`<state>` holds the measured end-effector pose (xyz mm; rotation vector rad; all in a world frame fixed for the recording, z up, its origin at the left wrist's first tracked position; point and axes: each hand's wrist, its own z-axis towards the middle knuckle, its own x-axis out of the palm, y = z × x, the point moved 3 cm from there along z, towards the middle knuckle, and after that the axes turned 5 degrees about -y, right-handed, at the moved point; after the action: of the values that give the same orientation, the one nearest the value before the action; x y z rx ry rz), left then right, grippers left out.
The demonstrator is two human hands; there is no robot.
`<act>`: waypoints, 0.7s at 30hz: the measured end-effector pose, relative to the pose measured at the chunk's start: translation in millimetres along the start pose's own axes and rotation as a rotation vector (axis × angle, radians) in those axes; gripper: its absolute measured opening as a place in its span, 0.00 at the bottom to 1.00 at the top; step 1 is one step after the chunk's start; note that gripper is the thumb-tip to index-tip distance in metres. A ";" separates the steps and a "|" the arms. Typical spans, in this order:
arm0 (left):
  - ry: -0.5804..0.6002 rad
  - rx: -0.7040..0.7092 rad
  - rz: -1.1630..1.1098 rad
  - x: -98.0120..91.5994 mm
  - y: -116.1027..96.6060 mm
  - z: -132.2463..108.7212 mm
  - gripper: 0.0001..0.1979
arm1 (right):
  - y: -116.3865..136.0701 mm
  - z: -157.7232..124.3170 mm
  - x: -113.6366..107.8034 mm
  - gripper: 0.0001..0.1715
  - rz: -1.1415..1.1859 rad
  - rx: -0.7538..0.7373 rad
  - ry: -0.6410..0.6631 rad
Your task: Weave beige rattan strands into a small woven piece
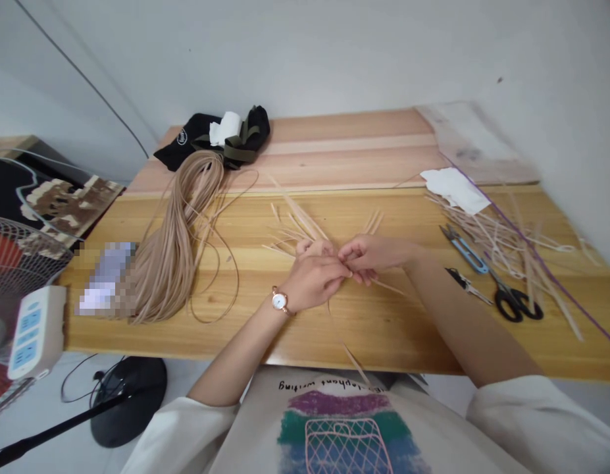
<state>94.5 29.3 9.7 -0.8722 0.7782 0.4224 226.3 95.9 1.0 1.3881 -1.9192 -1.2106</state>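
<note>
My left hand [318,276], with a watch [279,301] on its wrist, is closed on thin tan weaving strips [305,220] over the middle of the table. Right beside it, my right hand [366,257] pinches the same strips, and the fingertips of both hands meet. Loose strip ends fan out beyond my knuckles to the upper left and upper right. One strip hangs from between my hands toward the table's front edge. The spot where the strips cross is hidden by my fingers.
Left on the table lies a big bundle of tan strips [174,243] by a blurred-out phone [107,276]. A black bag [191,135] sits behind. At right are scissors [512,299], blue thread snips [465,250], keys [470,286], white tissue [455,189] and cut strips [502,230].
</note>
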 end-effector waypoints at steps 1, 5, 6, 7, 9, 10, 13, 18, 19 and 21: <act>-0.009 0.013 -0.008 -1.3 -2.8 -0.7 0.09 | 0.2 0.4 0.1 0.02 0.023 0.000 0.031; -0.015 0.027 -0.047 -4.3 -9.7 -3.3 0.10 | -3.1 2.4 3.9 0.05 0.142 -0.019 0.135; -0.024 0.032 -0.047 -4.8 -10.5 -3.9 0.10 | -4.8 2.9 4.9 0.06 0.176 -0.033 0.145; -0.043 0.037 -0.043 -5.3 -10.9 -4.5 0.10 | -6.8 3.4 5.8 0.07 0.210 -0.048 0.148; -0.097 0.035 -0.052 -6.1 -10.8 -5.6 0.09 | -11.2 4.1 7.3 0.08 0.271 -0.076 0.143; -0.123 0.022 -0.077 -6.3 -10.1 -6.1 0.09 | -13.2 4.3 8.1 0.09 0.294 -0.087 0.138; -0.184 -0.054 -0.229 -6.0 -5.7 -7.1 0.06 | -17.1 4.0 11.4 0.11 0.319 -0.104 0.114; -0.261 -0.154 -0.384 -3.2 4.9 -9.1 0.04 | -17.3 1.7 15.6 0.12 0.307 -0.147 -0.127; -0.271 -0.184 -0.380 -2.1 7.4 -9.6 0.04 | -17.3 0.9 16.2 0.12 0.305 -0.162 -0.193; -0.283 -0.268 -0.370 0.6 12.9 -10.5 0.05 | -18.1 -0.6 17.4 0.10 0.299 -0.201 -0.304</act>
<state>82.3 28.5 -1.7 -1.1524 0.2925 0.3148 229.3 77.9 -16.2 0.8164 -2.0460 -1.4773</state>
